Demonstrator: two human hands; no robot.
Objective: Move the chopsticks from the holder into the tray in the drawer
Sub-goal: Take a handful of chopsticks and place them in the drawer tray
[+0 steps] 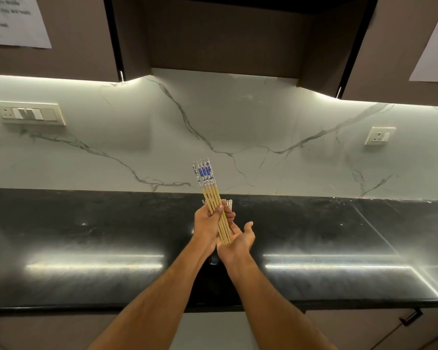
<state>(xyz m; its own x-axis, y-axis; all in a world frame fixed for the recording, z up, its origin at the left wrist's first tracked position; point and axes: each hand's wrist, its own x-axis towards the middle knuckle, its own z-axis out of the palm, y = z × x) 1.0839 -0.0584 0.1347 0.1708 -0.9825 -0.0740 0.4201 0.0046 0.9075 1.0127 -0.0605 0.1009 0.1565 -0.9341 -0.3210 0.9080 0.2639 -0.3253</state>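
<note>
Left hand (pixel 210 223) grips a bundle of bamboo chopsticks with blue-and-white patterned tops (pixel 211 198) above the black stone surface (pixel 86 236); right hand (pixel 238 239) cupped open under their tips; pattern lettering, if any, unreadable

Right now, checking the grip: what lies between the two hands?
Head view: the chopsticks, gripped by the left hand, lower ends resting on the open right palm.

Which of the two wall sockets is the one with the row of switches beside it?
The wide socket plate on the left of the marble wall: it has switches next to its socket. The small socket plate on the right is a single unit.
</note>
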